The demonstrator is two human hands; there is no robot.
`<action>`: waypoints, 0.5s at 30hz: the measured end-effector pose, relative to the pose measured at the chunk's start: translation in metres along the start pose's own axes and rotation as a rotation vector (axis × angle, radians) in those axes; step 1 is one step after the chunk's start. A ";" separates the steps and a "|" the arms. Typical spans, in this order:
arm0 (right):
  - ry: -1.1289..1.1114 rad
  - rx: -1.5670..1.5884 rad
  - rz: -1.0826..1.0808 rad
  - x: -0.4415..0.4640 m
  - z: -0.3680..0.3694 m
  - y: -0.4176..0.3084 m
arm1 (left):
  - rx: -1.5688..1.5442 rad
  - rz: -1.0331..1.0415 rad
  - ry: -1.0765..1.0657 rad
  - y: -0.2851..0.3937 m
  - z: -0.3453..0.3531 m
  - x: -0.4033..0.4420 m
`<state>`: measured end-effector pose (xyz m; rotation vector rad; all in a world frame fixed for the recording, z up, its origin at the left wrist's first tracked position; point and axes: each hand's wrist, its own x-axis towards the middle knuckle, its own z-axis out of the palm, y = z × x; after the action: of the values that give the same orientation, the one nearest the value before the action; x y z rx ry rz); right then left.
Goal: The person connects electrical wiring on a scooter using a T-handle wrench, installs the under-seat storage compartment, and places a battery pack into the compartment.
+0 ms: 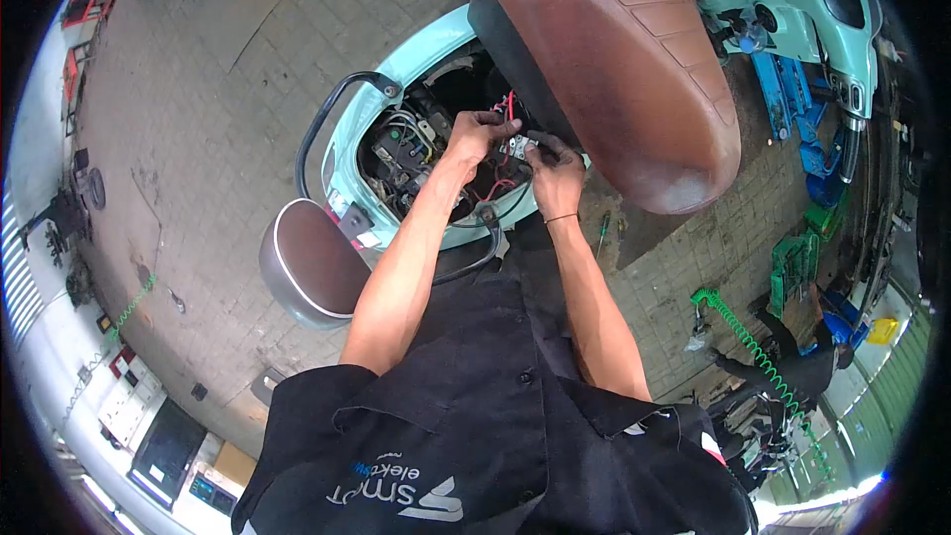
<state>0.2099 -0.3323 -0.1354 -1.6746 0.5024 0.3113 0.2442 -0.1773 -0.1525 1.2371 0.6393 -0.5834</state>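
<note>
Pad (315, 263): round and brown, outside the bay, near the left forearm; the forearm is better held off it so the wrist can turn freely.
Rim (342, 160): pale green, framing the open bay; a wrist lightly braced on it would steady fine finger work.
Wiring (404, 134): tubes and cables crowd the bay's left side; small movements should avoid snagging them.
Left hand (474, 139): over the bay, fingertips pinched on the red wire, close to the block. A light grip near the wire's end should guide it without kinking it.
Lower wire (502, 184): red, looped below the hands; best left slack, out from under the fingers.
Red wire (511, 105): runs down to the left fingertips; a straight approach should strain it least.
Block (518, 147): small and pale, held above the bay between the two hands; turning its working face into view would help. Its details are too small to tell.
Right hand (557, 176): grasping the block from its right side with darkened fingertips; a firm hold here lets the other hand do the fine work.
Screwdriver (603, 228): on the paving, right of the bay.
Seat (639, 69): brown, beside the bay; knuckles need room from its underside.
</note>
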 end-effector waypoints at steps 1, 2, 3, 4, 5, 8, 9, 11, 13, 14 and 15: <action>-0.004 0.047 0.002 0.001 0.000 0.001 | 0.061 0.043 0.024 0.001 0.001 -0.001; -0.005 0.048 0.000 0.002 0.001 0.001 | 0.061 0.044 0.025 0.002 0.001 -0.001; 0.000 0.028 -0.008 0.002 0.000 0.002 | 0.065 0.057 0.027 0.001 0.001 -0.001; 0.006 0.006 -0.016 0.003 -0.001 0.002 | 0.067 0.070 0.028 0.001 0.002 -0.001; 0.006 0.005 -0.016 0.003 -0.001 0.003 | 0.065 0.071 0.027 0.000 0.003 -0.001; -0.011 0.012 -0.008 -0.001 0.000 -0.008 | 0.078 0.114 0.045 0.005 0.004 -0.004; -0.027 -0.030 -0.023 -0.001 0.000 -0.009 | 0.081 0.124 0.041 0.005 0.004 -0.004; -0.042 -0.072 -0.038 0.001 0.000 -0.011 | 0.084 0.133 0.037 0.007 0.001 -0.003; -0.071 -0.170 -0.236 0.006 0.000 -0.006 | 0.208 0.111 0.030 0.009 -0.004 0.001; -0.071 -0.170 -0.236 0.009 0.001 -0.003 | 0.209 0.110 0.029 0.007 -0.004 0.002; -0.071 -0.120 -0.143 0.011 0.003 -0.001 | 0.155 0.104 0.026 0.007 -0.003 0.000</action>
<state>0.2200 -0.3307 -0.1407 -1.7985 0.3139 0.2998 0.2487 -0.1727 -0.1488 1.4169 0.5556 -0.5381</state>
